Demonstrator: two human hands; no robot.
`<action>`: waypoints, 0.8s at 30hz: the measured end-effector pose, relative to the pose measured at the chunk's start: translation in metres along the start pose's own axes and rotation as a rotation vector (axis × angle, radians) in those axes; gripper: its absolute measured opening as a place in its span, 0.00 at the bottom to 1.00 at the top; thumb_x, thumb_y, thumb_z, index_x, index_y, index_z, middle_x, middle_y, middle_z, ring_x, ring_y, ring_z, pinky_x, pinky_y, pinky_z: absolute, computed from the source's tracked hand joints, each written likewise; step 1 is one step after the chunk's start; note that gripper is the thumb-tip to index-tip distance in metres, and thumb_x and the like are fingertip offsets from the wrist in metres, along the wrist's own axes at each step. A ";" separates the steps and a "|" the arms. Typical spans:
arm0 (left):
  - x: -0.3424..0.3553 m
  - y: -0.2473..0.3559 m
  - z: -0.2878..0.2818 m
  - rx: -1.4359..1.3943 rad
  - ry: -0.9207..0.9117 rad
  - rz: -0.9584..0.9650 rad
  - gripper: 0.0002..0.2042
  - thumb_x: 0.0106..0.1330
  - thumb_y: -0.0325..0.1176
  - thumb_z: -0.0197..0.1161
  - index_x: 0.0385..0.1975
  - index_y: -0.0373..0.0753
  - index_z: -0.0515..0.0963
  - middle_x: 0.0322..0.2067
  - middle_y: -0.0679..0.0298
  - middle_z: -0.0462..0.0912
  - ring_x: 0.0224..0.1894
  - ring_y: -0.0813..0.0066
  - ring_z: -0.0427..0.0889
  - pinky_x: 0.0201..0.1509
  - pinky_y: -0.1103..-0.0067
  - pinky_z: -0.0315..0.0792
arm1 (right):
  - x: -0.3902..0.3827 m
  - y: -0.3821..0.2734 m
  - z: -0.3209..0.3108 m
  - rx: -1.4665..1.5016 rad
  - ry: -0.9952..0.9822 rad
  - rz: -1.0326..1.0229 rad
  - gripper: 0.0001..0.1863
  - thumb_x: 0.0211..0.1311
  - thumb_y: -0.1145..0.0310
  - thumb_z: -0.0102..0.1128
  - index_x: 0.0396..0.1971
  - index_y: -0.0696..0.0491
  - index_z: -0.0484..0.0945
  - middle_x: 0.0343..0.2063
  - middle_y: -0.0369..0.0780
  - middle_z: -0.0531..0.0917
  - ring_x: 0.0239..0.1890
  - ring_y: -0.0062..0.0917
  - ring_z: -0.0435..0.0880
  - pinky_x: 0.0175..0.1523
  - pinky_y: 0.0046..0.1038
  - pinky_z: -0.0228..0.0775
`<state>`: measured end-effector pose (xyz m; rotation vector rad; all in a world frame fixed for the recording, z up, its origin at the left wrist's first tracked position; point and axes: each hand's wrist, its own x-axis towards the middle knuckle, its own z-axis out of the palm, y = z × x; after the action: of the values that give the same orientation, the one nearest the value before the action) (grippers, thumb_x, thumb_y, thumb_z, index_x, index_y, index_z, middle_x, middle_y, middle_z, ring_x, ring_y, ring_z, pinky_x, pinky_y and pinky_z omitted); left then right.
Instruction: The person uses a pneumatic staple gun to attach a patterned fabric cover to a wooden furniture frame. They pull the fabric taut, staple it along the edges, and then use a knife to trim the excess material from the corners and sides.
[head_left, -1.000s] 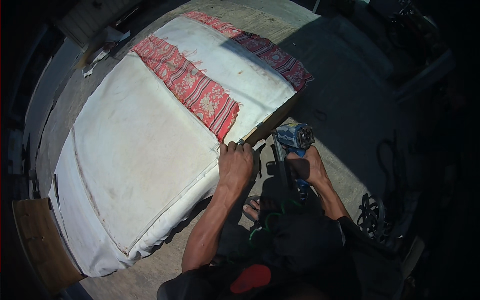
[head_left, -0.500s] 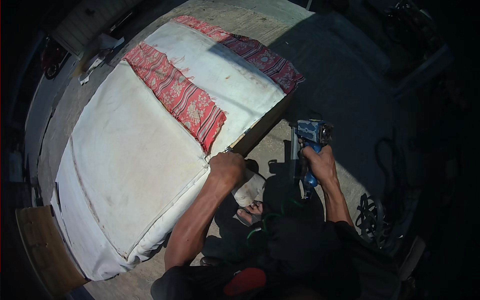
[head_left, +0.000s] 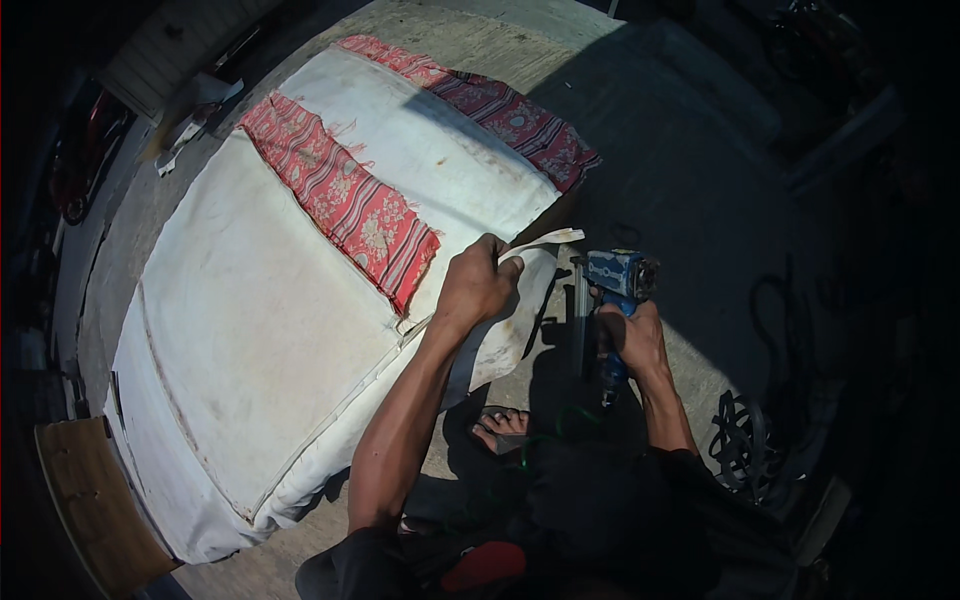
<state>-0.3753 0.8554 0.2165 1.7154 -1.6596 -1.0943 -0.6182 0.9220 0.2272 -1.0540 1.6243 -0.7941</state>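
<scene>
My left hand [head_left: 480, 282] is closed on the edge of a loose white fabric flap [head_left: 508, 338] at the near right side of a large white-covered cushioned piece [head_left: 240, 300]. The flap hangs below my fingers, and a folded strip of it sticks out to the right. My right hand [head_left: 634, 340] grips a blue staple gun [head_left: 620, 272] by its handle, held upright to the right of the piece and apart from it. Red patterned cloth [head_left: 350, 205] lies as a strip across the white cover, with another red patterned strip [head_left: 515, 120] along the far edge.
A wooden panel [head_left: 100, 500] stands at the piece's left end. A green hose [head_left: 575, 412] curls by my legs, and my sandalled foot [head_left: 502, 425] rests on the concrete. Coiled dark straps [head_left: 745, 445] lie at right. A red motorcycle [head_left: 85, 160] stands at far left.
My left hand has moved up and right along the edge, lifting the white flap, which now hangs open below it. The staple gun in my right hand has shifted slightly down.
</scene>
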 end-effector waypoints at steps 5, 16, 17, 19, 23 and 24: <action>0.047 0.000 0.024 -0.004 0.297 0.109 0.12 0.67 0.37 0.64 0.33 0.32 0.81 0.26 0.46 0.84 0.32 0.51 0.87 0.40 0.64 0.76 | 0.000 -0.005 -0.001 0.019 -0.035 -0.042 0.18 0.57 0.69 0.61 0.46 0.61 0.83 0.21 0.36 0.80 0.23 0.18 0.78 0.30 0.26 0.72; 0.067 -0.004 0.061 0.337 0.590 0.148 0.09 0.58 0.35 0.69 0.31 0.36 0.83 0.32 0.51 0.81 0.42 0.50 0.80 0.46 0.58 0.70 | 0.071 -0.049 0.000 -0.539 -0.010 -0.252 0.22 0.50 0.58 0.64 0.28 0.68 0.83 0.25 0.53 0.86 0.29 0.37 0.88 0.40 0.37 0.77; 0.066 -0.004 0.063 0.347 0.596 0.138 0.09 0.58 0.35 0.69 0.31 0.36 0.83 0.32 0.51 0.82 0.42 0.51 0.80 0.46 0.58 0.70 | 0.077 -0.056 0.003 -0.549 -0.031 -0.243 0.23 0.50 0.58 0.64 0.28 0.68 0.83 0.25 0.54 0.86 0.29 0.38 0.88 0.40 0.38 0.77; 0.066 -0.002 0.065 0.326 0.593 0.143 0.09 0.59 0.35 0.69 0.32 0.37 0.82 0.32 0.52 0.82 0.42 0.52 0.80 0.46 0.58 0.70 | 0.085 -0.075 0.004 -0.627 -0.074 -0.217 0.24 0.50 0.57 0.63 0.28 0.69 0.83 0.26 0.55 0.85 0.30 0.40 0.88 0.40 0.38 0.77; 0.064 -0.003 0.062 0.287 0.571 0.158 0.08 0.60 0.34 0.68 0.33 0.37 0.81 0.35 0.54 0.82 0.42 0.53 0.80 0.46 0.57 0.69 | 0.101 -0.101 0.011 -0.765 -0.140 -0.174 0.25 0.51 0.57 0.62 0.32 0.70 0.83 0.27 0.56 0.85 0.30 0.40 0.88 0.41 0.38 0.77; 0.061 -0.004 0.062 0.288 0.562 0.153 0.08 0.61 0.34 0.68 0.33 0.37 0.81 0.36 0.54 0.83 0.43 0.53 0.80 0.46 0.58 0.69 | 0.105 -0.103 0.013 -0.774 -0.146 -0.161 0.25 0.51 0.57 0.62 0.32 0.70 0.83 0.27 0.56 0.86 0.30 0.40 0.88 0.41 0.38 0.77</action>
<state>-0.4282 0.8065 0.1679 1.8123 -1.5874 -0.2640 -0.5915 0.7845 0.2735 -1.7513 1.7683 -0.1510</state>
